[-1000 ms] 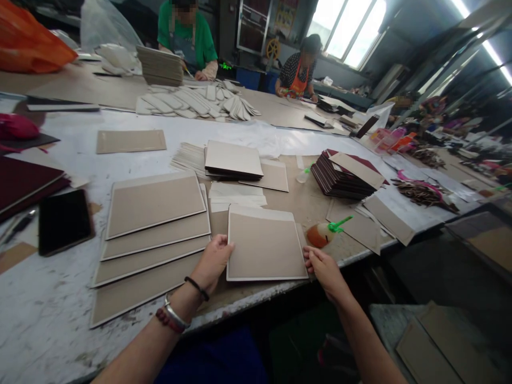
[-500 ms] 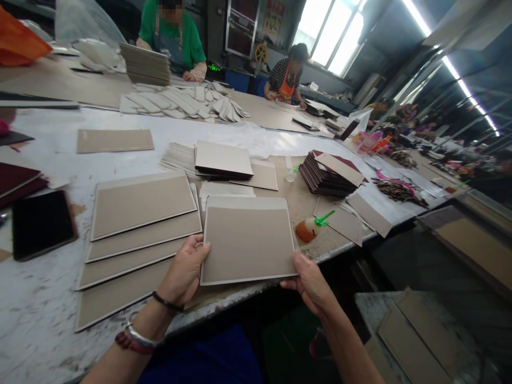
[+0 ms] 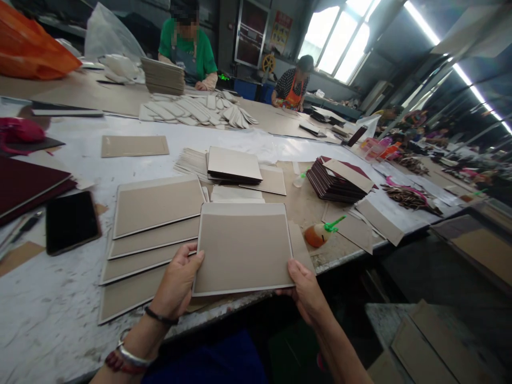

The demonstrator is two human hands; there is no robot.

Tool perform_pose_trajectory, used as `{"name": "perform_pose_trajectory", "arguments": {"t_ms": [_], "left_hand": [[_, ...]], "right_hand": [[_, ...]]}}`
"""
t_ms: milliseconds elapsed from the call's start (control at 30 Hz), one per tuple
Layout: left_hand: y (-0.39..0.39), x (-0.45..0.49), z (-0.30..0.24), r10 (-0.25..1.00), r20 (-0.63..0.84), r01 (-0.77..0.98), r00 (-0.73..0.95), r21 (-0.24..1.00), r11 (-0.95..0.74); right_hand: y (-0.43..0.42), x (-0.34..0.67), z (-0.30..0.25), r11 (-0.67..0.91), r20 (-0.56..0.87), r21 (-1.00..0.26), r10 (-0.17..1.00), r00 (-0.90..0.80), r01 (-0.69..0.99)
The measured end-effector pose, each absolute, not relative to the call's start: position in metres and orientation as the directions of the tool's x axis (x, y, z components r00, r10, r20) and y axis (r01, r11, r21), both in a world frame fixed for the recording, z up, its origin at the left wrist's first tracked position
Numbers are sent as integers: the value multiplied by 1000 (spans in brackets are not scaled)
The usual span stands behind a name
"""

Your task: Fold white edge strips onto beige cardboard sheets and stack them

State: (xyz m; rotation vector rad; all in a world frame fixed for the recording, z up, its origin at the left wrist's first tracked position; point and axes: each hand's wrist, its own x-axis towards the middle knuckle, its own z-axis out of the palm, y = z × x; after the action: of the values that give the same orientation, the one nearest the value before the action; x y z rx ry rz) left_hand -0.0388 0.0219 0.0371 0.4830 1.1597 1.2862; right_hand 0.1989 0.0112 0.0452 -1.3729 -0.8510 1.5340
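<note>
Between my two hands is a flat beige rectangular panel (image 3: 244, 250) with a pale border and a lighter strip along its far edge. My left hand (image 3: 178, 277) is closed on its left edge, the thumb on top. My right hand (image 3: 306, 290) pinches the lower right corner, with fingers underneath. Just left of it, overlapping panels (image 3: 158, 208) of the same look lie in a stepped row on the table, partly covered by the held panel. Right of the held panel sits a small bottle (image 3: 317, 236) with orange-brown liquid and a green nozzle.
Behind lie a stack of pale panels (image 3: 234, 164) and a stack of dark red pieces (image 3: 338, 181). A phone (image 3: 72, 223) rests on the white table at left. One co-worker in green (image 3: 208, 50) and another in an orange apron (image 3: 295, 90) sit across the table.
The held panel has shifted slightly left and now overlaps the stepped row more. The view has turned left, so the table's things appear further right. Both hands keep their grip.
</note>
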Motion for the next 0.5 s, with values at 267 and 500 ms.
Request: {"name": "perform_pose_trajectory", "arguments": {"t_ms": [267,500], "left_hand": [[26,-46,38,891,-430,-489,-144,814,314],[26,-48,36,915,-388,-526,-110,804,278]], "right_hand": [[19,205,55,-508,-461,-815,860,-219,-278],[18,202,52,-540,-488,-806,838,-246,-241]]}}
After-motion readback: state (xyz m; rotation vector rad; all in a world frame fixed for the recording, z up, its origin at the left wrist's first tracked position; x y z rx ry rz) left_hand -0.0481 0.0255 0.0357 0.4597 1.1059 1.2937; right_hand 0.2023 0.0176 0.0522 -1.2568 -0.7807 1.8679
